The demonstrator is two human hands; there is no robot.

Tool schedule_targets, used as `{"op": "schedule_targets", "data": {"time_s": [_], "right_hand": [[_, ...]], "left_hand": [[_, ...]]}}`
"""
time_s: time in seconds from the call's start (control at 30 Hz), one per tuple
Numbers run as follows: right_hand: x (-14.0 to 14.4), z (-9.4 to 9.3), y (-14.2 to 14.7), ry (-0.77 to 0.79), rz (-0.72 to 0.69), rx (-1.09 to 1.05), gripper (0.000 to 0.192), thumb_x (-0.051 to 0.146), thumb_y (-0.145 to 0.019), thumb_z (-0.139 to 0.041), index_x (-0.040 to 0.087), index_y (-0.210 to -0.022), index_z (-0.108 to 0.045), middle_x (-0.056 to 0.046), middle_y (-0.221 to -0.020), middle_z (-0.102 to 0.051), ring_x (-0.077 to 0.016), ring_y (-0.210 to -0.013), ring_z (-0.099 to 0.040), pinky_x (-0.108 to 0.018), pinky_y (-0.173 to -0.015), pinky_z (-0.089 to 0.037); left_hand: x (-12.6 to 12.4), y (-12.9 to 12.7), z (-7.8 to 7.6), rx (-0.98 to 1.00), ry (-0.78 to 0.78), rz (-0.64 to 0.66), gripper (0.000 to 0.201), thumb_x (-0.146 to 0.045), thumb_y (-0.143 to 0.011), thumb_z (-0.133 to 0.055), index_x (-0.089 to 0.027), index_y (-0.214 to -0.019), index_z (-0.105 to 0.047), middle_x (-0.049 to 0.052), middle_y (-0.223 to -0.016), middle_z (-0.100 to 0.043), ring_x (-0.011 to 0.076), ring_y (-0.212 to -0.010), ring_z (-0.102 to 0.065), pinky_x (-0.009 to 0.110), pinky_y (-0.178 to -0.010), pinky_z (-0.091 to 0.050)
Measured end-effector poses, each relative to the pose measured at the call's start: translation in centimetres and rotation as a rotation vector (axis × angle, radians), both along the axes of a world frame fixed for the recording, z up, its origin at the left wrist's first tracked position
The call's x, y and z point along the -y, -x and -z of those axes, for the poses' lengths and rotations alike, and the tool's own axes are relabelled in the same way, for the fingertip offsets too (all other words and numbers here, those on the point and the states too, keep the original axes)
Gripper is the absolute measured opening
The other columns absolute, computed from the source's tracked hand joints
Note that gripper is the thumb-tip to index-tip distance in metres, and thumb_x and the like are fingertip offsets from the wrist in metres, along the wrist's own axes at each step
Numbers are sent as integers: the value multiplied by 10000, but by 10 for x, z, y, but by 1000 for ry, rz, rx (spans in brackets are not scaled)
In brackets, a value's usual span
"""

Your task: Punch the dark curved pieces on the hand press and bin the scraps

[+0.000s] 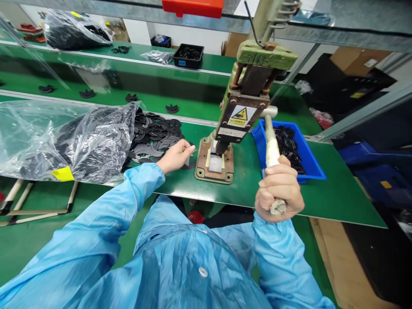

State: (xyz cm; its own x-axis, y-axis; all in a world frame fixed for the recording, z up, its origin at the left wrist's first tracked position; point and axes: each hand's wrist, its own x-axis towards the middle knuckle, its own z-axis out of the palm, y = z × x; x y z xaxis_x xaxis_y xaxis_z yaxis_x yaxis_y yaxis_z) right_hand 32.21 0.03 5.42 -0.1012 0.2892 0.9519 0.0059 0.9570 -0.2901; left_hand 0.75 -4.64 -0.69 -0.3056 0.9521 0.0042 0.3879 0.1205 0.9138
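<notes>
My right hand (280,189) is wrapped round the taped lever (272,143) of a hand press (244,92). Under the ram, a pale block (215,163) sits on the press's bolted base (201,165). My left hand (177,156) is just left of that base, thumb and fingers pinched together. A dark curved piece (189,163) shows below its fingertips; whether they hold it or something else is hidden. Behind the left wrist lies a heap of flat black crescent-shaped pieces (157,133), spilling from a clear plastic bag (93,141).
A blue bin (313,169) of black parts stands right of the press on the green table (347,189). Several black crescent pieces (172,109) lie spaced along the strip behind. Farther back are a black tray (188,58) and another filled bag (75,30). A metal shelf (337,32) crosses overhead.
</notes>
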Motion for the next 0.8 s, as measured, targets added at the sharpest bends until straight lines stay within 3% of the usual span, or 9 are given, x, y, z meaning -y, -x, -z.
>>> {"op": "schedule_targets", "data": {"time_s": [0.13, 0.3, 0.47, 0.63, 0.8], "right_hand": [[1, 0, -2, -11, 0, 18, 185, 291, -865, -706, 241, -744, -575, 45, -704, -655, -190, -882, -688, -635, -1146, -542], [3, 1, -1, 28, 26, 4, 209, 340, -885, -698, 261, -736, -575, 60, -703, -656, -196, -873, -687, -661, -1129, -549], [3, 2, -1, 27, 30, 6, 211, 349, -885, -700, 270, -736, -573, 68, -693, -648, -192, -868, -692, -653, -1132, -554], [2, 2, -1, 28, 32, 1, 209, 395, -906, -686, 285, -754, -594, 66, -681, -637, -195, -868, -693, -649, -1137, -554], [3, 2, 1, 36, 24, -21, 211, 389, -913, -686, 281, -755, -596, 64, -678, -637, -193, -875, -696, -638, -1140, -554]], "left_hand": [[-30, -22, 6, 359, 52, -32, 208, -317, -1033, -677, -193, -939, -539, -46, -657, -628, 83, -504, -544, 206, -489, -392], [-54, -39, 11, 498, 37, -8, 218, -208, -932, -807, -163, -947, -594, -25, -702, -681, 89, -566, -628, 202, -540, -495], [-64, -49, 15, 430, 21, 13, 256, -267, -891, -861, -163, -891, -627, -33, -687, -667, 59, -504, -571, 179, -505, -460], [-67, -47, 10, 255, 197, 136, 350, -395, -944, -806, -198, -788, -562, -20, -564, -615, 100, -442, -566, 193, -430, -396], [-73, -41, 0, 152, 249, 214, 324, -340, -930, -814, -199, -746, -588, -28, -567, -595, 90, -401, -502, 208, -403, -339]]}}
